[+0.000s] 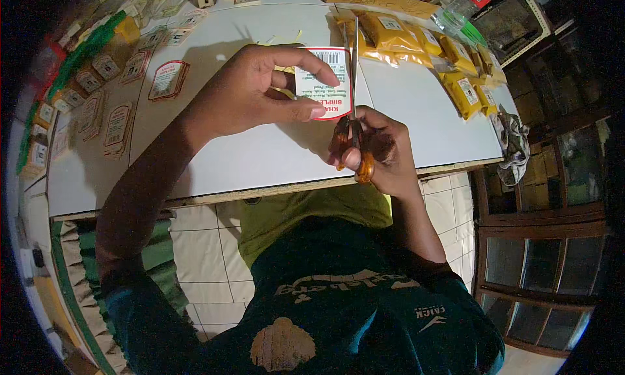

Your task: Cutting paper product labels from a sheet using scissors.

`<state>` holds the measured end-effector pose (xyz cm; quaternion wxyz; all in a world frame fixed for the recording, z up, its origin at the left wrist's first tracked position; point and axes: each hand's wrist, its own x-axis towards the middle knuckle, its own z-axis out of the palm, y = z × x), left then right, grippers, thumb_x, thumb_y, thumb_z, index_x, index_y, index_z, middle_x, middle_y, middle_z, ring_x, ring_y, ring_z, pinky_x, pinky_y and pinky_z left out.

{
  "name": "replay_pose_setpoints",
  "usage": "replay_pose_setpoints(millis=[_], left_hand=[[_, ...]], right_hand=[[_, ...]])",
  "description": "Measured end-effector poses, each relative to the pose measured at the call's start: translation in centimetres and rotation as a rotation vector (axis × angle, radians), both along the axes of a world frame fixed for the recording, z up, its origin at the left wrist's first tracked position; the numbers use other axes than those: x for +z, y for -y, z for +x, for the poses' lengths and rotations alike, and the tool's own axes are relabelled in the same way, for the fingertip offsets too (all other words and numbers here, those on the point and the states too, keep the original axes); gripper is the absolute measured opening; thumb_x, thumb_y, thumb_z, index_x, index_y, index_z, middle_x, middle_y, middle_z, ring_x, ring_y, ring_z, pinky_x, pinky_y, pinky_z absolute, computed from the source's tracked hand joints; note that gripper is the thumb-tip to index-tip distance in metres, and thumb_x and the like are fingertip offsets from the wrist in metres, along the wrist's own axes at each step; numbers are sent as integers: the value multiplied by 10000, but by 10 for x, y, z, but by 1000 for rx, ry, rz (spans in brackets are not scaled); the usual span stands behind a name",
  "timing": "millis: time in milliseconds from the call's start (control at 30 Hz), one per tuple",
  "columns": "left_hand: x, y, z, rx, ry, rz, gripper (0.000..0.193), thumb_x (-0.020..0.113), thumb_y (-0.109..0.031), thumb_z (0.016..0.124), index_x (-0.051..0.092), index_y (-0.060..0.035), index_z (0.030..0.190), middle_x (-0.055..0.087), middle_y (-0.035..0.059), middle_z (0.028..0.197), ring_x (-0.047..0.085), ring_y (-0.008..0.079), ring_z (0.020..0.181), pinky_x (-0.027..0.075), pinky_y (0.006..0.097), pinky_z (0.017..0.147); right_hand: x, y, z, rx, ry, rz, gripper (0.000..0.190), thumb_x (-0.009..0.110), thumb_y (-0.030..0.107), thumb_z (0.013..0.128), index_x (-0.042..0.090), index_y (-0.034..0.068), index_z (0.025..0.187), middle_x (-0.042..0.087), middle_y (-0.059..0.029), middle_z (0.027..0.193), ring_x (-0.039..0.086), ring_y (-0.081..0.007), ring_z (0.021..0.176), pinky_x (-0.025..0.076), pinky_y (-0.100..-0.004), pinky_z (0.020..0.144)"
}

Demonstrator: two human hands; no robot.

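Observation:
Between the thumb and fingers of my left hand (254,89) is a white printed label (320,89) with a red border and a barcode, held above the table. My right hand (385,148) grips scissors (355,116) with amber-coloured handles. Their blades point away from me, slightly parted, along the label's right edge. Whether the blades have paper between them cannot be told. Thin paper offcuts (288,37) lie on the white table (254,160) beyond my left hand.
Stacks of similar labels (168,79) lie at left, beside a green-edged row of small packs (90,79). Clear bags of yellow-orange powder (390,31) sit at back right, near a plastic bottle (466,6). A crumpled cloth (512,148) hangs at the right corner.

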<state>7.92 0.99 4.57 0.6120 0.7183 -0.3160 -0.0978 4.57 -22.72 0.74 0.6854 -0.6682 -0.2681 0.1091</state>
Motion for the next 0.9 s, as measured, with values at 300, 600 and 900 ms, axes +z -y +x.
replay_pose_setpoints(millis=[300,600,900], left_hand=[[5,2,-4,-19,-63,13,360,720,-3,792,597,3,1131,596,65,1145,605,144,990,521,264,854],[1,1,-2,-23,-27,39,360,716,10,792,592,11,1129,591,65,1132,604,137,978,533,259,831],[1,1,-2,-49,-121,9,357,708,25,793,583,12,1128,595,63,1108,606,126,958,525,251,830]], right_hand=[[-5,1,3,0,35,5,413,768,100,765,588,-20,1117,626,-8,837,554,-70,773,439,-223,702],[-1,0,0,-39,-31,-3,415,790,141,755,590,-20,1082,621,-3,810,542,-63,748,434,-221,689],[2,-2,-1,-43,-51,16,360,785,85,751,598,-20,1040,616,8,798,532,-56,736,428,-217,680]])
